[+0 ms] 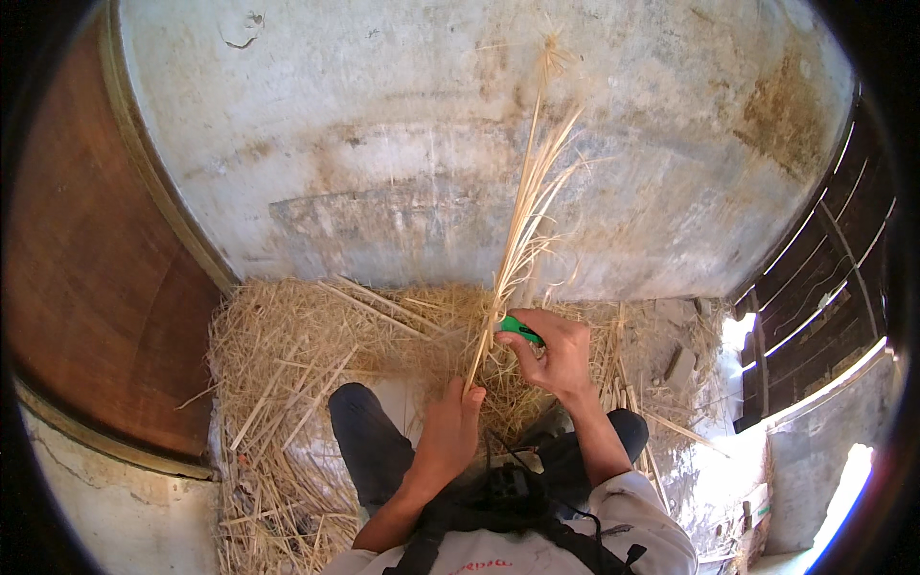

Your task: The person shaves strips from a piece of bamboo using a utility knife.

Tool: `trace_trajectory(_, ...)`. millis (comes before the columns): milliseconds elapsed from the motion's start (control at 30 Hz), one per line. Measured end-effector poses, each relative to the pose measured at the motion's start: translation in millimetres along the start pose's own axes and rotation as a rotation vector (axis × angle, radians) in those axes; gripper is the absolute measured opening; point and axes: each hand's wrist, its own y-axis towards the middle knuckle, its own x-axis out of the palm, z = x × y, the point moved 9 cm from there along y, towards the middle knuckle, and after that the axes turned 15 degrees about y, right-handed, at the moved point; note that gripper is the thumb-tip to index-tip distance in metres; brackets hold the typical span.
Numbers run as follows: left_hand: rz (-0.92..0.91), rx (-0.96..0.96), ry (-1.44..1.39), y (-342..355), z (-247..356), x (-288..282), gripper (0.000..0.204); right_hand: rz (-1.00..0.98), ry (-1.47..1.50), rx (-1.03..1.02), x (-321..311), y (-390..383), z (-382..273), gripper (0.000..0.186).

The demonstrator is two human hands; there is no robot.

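A long bundle of dry, straw-coloured stalks (513, 249) slants up and away in front of me, with loose, curling thin strips fraying off its right side. My left hand (448, 436) is closed round the bundle's lower end. Higher up, my right hand (556, 356) grips a small green cutter (520, 331), and its front end is against the stalks. The cutter's blade is too small or hidden to make out.
Straw and shavings (278, 383) cover the floor around my legs. Longer loose sticks (379, 305) lie on the pile. A stained pale wall (383, 172) rises ahead, a brown wooden panel (105, 268) stands left, and dark slats (834, 259) are at right.
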Motion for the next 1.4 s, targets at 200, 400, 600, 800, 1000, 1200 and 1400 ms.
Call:
trace_trajectory(200, -0.015, -0.022, -0.146, 5.7, 18.8, -7.3, 0.038, -0.185, 0.56, 0.52, 18.5, -15.1, 49.1, 0.024)
trace_trajectory(400, 0.048, 0.001, -0.136, 10.4, 16.2, -17.0, 0.035, -0.176, 0.358, 0.298, 17.5, -17.1, 12.2, 0.022)
trace_trajectory(600, 0.062, 0.078, -0.19, 9.2, 19.0, -14.9, 0.04, -0.19, 0.158, -0.041, 29.3, -39.0, -20.9, 0.029)
trace_trajectory(800, 0.134, 0.128, 0.04, 5.5, 21.6, -22.2, 0.054, -0.195, 0.085, -0.025, 29.5, -36.6, -26.4, 0.031)
trace_trajectory(1000, 0.079, 0.093, -0.023, 6.1, 18.3, -18.2, 0.046, -0.148, 0.055, -0.029, 27.5, -28.6, -24.0, 0.028)
trace_trajectory(1200, 0.018, 0.074, -0.042, -9.3, 16.0, -2.5, 0.022, 0.045, 0.066, -0.022, 0.7, -8.5, 6.9, 0.027)
trace_trajectory(1400, 0.06, 0.113, -0.111, -11.1, 13.9, -1.1, 0.026, -0.203, 0.282, 0.303, 7.0, -7.5, 28.2, 0.025)
